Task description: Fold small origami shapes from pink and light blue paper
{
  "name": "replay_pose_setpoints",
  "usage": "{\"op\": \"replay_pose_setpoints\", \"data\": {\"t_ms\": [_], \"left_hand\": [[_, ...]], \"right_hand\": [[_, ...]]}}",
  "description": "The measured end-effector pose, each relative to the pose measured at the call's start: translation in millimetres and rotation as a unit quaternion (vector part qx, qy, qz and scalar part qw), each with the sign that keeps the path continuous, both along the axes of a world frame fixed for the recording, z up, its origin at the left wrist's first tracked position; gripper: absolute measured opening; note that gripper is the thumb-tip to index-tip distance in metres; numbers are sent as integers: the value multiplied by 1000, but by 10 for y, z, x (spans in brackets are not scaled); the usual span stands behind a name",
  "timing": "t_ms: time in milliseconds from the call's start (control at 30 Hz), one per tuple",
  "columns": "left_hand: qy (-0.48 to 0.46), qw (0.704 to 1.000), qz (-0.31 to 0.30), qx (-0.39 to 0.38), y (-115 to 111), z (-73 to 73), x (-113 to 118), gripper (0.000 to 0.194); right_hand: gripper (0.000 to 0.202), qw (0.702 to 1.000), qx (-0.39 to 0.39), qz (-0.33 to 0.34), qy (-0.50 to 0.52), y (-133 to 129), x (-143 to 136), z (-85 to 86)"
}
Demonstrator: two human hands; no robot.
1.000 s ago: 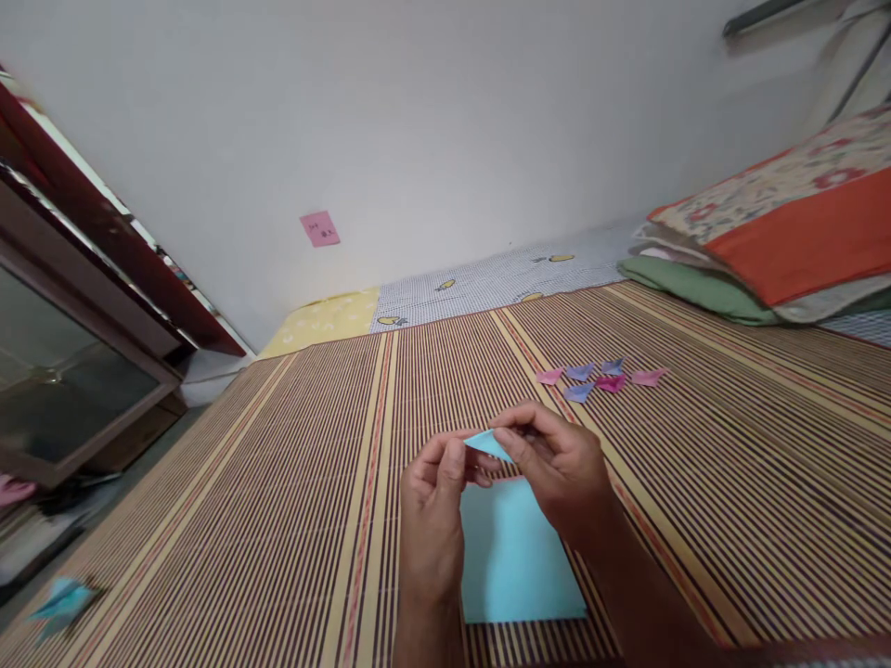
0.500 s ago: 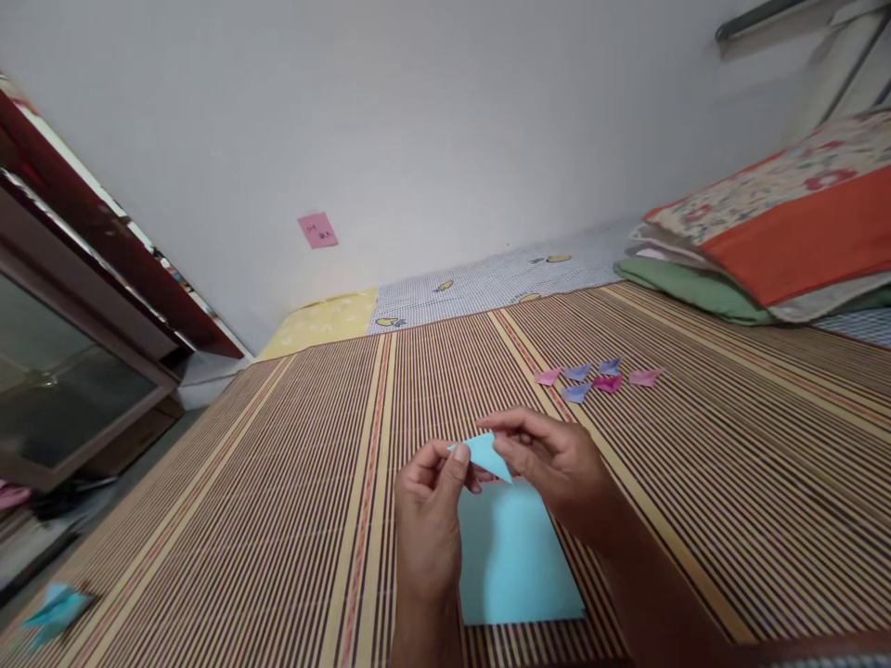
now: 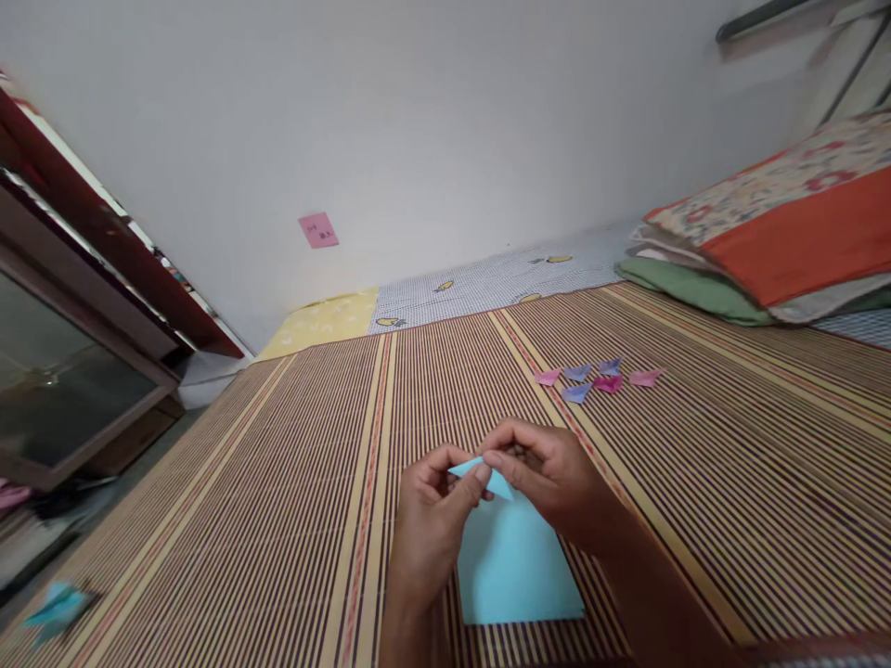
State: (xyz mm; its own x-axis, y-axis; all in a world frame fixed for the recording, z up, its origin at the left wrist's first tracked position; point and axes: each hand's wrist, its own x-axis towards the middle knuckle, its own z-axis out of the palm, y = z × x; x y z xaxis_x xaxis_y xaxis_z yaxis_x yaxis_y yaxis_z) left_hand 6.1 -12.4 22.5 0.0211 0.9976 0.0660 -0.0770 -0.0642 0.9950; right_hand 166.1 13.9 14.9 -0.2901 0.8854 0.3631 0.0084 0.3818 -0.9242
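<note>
A small folded piece of light blue paper [image 3: 498, 484] is pinched between both my hands, its pointed corner facing down to the right. My left hand [image 3: 438, 501] is closed on its left part, thumb on top. On its upper edge, the thumb and forefinger of my right hand [image 3: 557, 468] press together. Beneath them lies a larger light blue paper sheet [image 3: 519, 566], flat on the striped mat; my hands cover its far edge. Past my right hand sit several small folded paper shapes, among them a magenta one [image 3: 608, 383] and a purple one [image 3: 576, 393].
The striped bamboo mat [image 3: 278, 482] spreads over the bed. A crumpled teal paper piece [image 3: 59, 608] lies at the near left. Folded bedding with an orange band [image 3: 821, 232] is stacked at the right. A pink note [image 3: 318, 230] is stuck to the wall.
My right fingers have come in from the paper's right side to its top edge and closed there. The left thumb has slid right, and the folded paper sits slightly lower.
</note>
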Motion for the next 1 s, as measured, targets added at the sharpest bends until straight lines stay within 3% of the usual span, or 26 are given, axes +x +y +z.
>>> {"op": "replay_pose_setpoints", "data": {"t_ms": [67, 267, 400, 567, 833, 1000], "left_hand": [[-2, 1000, 0, 3, 5, -12, -22, 21], [-109, 991, 79, -9, 48, -130, 22, 20], [-119, 988, 101, 1, 58, -165, 62, 20], [-104, 991, 76, 25, 56, -144, 68, 21], [-108, 993, 37, 44, 47, -129, 56, 25], [-116, 993, 6, 18, 69, -106, 45, 21]], "right_hand": [[14, 1000, -16, 16, 0, 9, 2, -4], [24, 999, -27, 6, -42, 2, -64, 18], [23, 997, -27, 1, -70, -20, -101, 28], [20, 997, -26, -22, -67, -25, -94, 12], [21, 998, -10, 39, -48, -4, -17, 22], [19, 999, 1, 21, -38, 8, 0, 24]]}}
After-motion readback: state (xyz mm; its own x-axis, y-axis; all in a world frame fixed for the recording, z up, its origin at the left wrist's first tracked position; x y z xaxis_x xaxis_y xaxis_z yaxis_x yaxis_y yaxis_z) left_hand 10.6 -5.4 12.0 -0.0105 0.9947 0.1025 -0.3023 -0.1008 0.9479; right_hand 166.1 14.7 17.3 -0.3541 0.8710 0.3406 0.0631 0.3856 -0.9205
